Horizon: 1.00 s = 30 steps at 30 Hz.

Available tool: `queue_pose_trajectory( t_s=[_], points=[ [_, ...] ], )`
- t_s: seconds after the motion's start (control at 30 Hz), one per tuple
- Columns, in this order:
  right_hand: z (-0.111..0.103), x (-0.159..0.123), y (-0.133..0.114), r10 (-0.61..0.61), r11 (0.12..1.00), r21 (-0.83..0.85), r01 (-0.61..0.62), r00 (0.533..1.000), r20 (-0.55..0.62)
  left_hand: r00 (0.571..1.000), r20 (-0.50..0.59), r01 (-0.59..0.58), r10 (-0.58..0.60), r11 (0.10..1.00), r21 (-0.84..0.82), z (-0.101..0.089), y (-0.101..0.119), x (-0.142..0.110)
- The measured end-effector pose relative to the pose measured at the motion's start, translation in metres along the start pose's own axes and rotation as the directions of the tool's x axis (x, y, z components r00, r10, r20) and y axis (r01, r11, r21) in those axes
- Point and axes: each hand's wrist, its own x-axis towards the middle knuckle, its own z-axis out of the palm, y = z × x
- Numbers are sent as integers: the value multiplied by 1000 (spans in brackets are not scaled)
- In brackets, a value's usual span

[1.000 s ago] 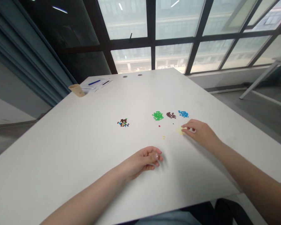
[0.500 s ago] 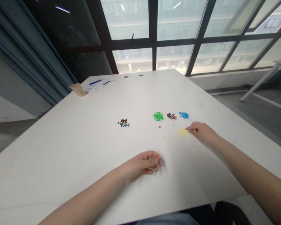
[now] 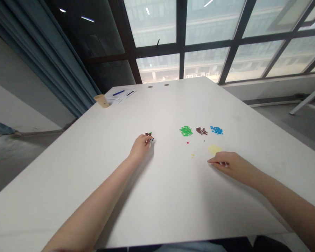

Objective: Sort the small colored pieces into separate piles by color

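Note:
My left hand (image 3: 141,146) reaches to a small mixed pile of brown, green and blue pieces (image 3: 148,134). Its fingers are bent and closed over the near side of that pile, hiding part of it; what they pinch is hidden. Just in front of the pale yellow pile (image 3: 214,149), my right hand (image 3: 229,166) hovers low with thumb and forefinger pressed together. Anything between those fingertips is too small to make out. Beyond it lie separate piles of flat little pieces: green (image 3: 186,131), brown (image 3: 202,131) and blue (image 3: 216,130).
A single red piece (image 3: 188,142), a tiny dark piece (image 3: 204,141) and a few yellow pieces (image 3: 192,155) lie apart from the piles. At the table's far left stand a paper cup (image 3: 102,101) and papers with a blue pen (image 3: 118,93) on them.
My left hand has moved forward and left, from the near table to the mixed pile. My right hand has drawn back toward me from the pale yellow pile. The whole view has shifted slightly.

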Motion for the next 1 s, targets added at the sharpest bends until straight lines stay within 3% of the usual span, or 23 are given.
queue_pose_trajectory(
  t_s=[0.1,0.27,0.67,0.73,0.8,0.9,1.0],
  points=[
    [6,-1,-6,-36,999,35,35,999,19,999,-36,-25,31,987,157,2,-14,11],
    [10,-3,-10,-38,998,53,36,999,38,998,1,-66,69,958,280,10,-12,13],
    [12,-5,-15,-51,998,25,50,997,49,996,-11,-81,83,987,142,11,1,8],
    [12,-5,-17,-65,997,36,63,997,47,996,-4,-84,84,995,63,9,11,1],
    [13,-5,-20,-80,996,32,79,995,53,997,-1,-77,78,989,-127,6,26,-10],
    [14,-4,-26,-94,996,4,94,993,74,997,-5,-68,74,887,-457,0,54,-29],
    [15,-3,-31,-102,995,-7,103,991,92,997,48,-18,63,769,-639,-7,80,-45]
  ],
)
